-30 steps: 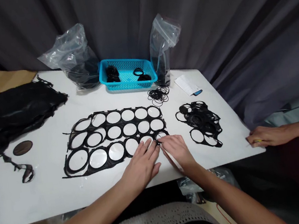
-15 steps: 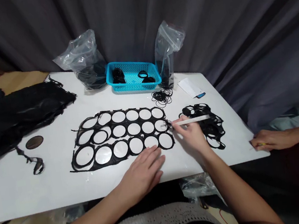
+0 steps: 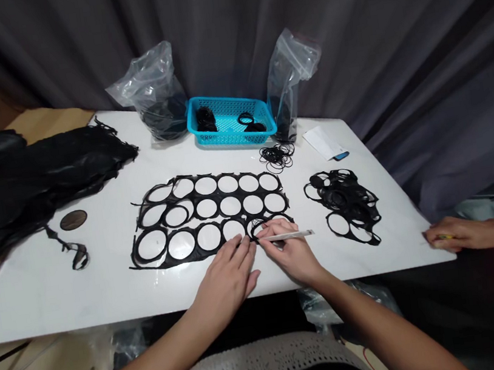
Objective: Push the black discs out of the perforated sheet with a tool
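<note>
Pinching a slim white stylus [image 3: 288, 236] in your right hand [image 3: 290, 255], you have its tip at a thin black ring [image 3: 257, 226] near the right end of the bottom row of a black rubbery sheet [image 3: 197, 239]. The sheet lies flat on the white table [image 3: 61, 303] just in front of you, with three rows of round openings. Your right fingers are clenched around the stylus. Your left hand [image 3: 226, 284] is released, its fingers loosely open with the tips on the sheet's lower part, just beside the right hand. To the sheet's right sits a tangled pile of black cut scrap [image 3: 345, 199]. Beyond the sheet are a loose bunch of fine black rings [image 3: 277, 157] and a blue plastic basket [image 3: 231, 141] holding more black rings, between two clear plastic bags [image 3: 156, 93]. Far left lies a heap of black sheet waste [image 3: 35, 184]. At the table's right edge, a co-worker's hand [image 3: 459, 235] holds something small and yellow.
</note>
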`<state>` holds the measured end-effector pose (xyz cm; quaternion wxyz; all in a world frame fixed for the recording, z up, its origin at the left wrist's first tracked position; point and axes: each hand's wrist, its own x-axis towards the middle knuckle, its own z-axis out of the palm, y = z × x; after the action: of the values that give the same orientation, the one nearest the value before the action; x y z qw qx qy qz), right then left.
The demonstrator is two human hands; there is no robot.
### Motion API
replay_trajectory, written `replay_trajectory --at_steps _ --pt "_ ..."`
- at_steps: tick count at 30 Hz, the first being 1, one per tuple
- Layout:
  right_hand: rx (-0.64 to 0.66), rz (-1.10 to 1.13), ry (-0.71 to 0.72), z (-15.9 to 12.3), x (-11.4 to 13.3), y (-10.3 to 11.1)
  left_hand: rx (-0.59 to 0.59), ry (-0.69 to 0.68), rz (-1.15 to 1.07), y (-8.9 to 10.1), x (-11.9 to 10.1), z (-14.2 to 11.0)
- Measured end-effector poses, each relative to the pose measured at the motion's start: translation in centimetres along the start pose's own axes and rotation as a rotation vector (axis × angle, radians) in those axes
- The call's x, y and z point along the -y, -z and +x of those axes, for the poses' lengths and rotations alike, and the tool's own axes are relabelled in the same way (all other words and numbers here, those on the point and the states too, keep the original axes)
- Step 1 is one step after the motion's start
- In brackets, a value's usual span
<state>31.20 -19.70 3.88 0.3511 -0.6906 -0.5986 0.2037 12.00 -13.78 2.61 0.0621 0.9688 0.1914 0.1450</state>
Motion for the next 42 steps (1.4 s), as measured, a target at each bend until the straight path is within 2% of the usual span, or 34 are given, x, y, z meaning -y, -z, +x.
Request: replay_trajectory --at_steps 6,12,23,26,31,34,39,42 --pt "-0.013 -0.038 0.072 -0.2 0.3 -0.3 -0.019 0.003 0.021 0.0 0.0 0.2" --pt "-0.034 0.026 0.034 -0.3 0.0 -0.5 -0.021 -0.004 0.043 0.0 0.0 0.2" --pt "-0.075 0.030 0.062 -0.2 -0.3 -0.7 -0.012 0.010 0.011 0.0 -0.1 0.1" --pt "-0.085 -0.052 0.139 -0.6 -0.4 -1.0 -0.021 0.008 0.014 0.0 -0.1 0.0" --pt "-0.053 -0.336 0.363 -1.4 -0.1 -1.3 -0.056 -0.008 0.027 0.0 -0.2 0.1" --pt "-0.062 -0.447 0.349 0.4 -0.6 0.4 -0.052 0.001 0.029 -0.1 -0.2 0.1" --pt "-0.445 -0.560 0.038 6.5 -4.4 6.0 -0.073 0.005 0.027 -0.8 -0.2 -0.4" --pt "-0.495 -0.471 -0.113 8.8 -5.9 7.9 -0.071 0.009 0.010 -0.7 0.0 -0.3"
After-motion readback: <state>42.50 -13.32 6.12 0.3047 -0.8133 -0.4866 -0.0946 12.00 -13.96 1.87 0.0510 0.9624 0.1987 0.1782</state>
